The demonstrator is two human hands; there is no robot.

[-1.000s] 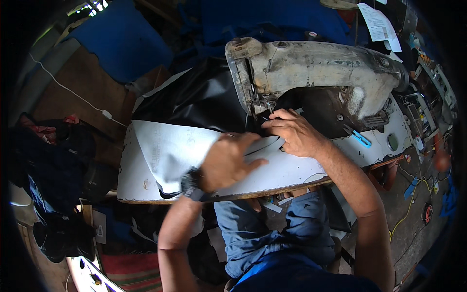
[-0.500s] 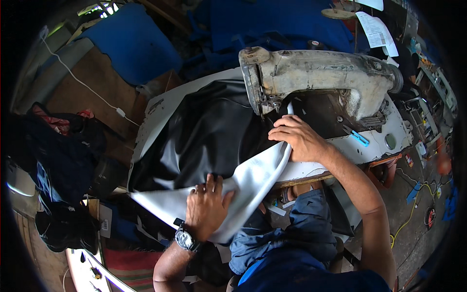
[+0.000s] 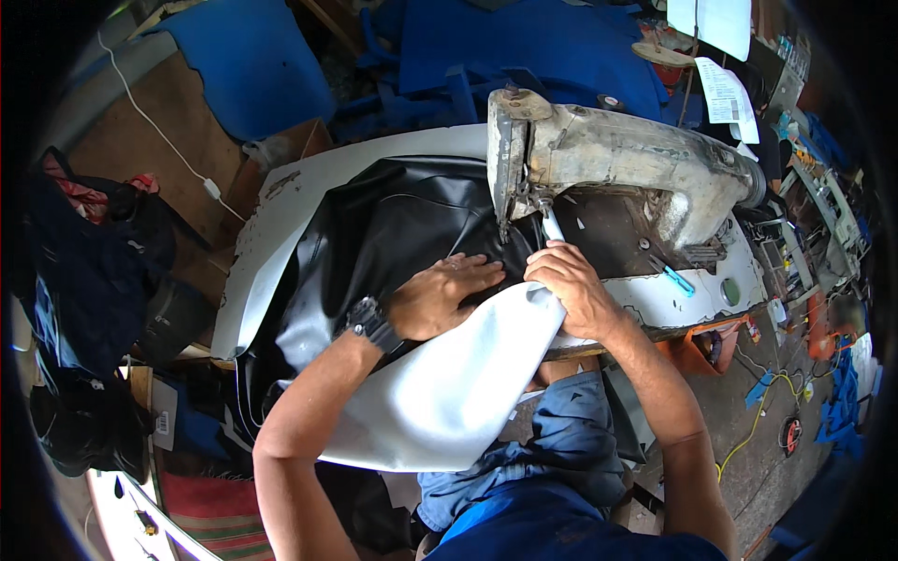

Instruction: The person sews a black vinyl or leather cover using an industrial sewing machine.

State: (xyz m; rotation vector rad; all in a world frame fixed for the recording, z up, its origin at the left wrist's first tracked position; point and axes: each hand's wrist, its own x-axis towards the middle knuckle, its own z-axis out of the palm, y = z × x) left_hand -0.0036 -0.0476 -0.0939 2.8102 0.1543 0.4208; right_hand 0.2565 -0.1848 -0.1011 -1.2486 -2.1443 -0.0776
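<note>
My left hand (image 3: 440,294) lies palm down with fingers out on the glossy black sheet (image 3: 374,215), left of the needle area of a worn grey sewing machine (image 3: 617,154). My right hand (image 3: 575,294) grips the folded edge of the sheet just in front of the machine's needle bar, with the white backing (image 3: 430,402) turned up and draping over the front edge toward my lap. A pale rolled strip of the sheet runs under the machine's head. The needle tip is too small to make out.
The chipped white table (image 3: 271,201) carries blue-handled snips (image 3: 678,283) and a round green-topped tin (image 3: 730,292) at the right. Blue pieces (image 3: 524,47) lie behind it. Dark clothing (image 3: 94,271) is piled at the left, a white cord (image 3: 154,122) above it.
The white flap has swung down and rightward over the front edge, uncovering more black surface. My left hand moved down with it, then up and right onto the black. My right hand shifted slightly down.
</note>
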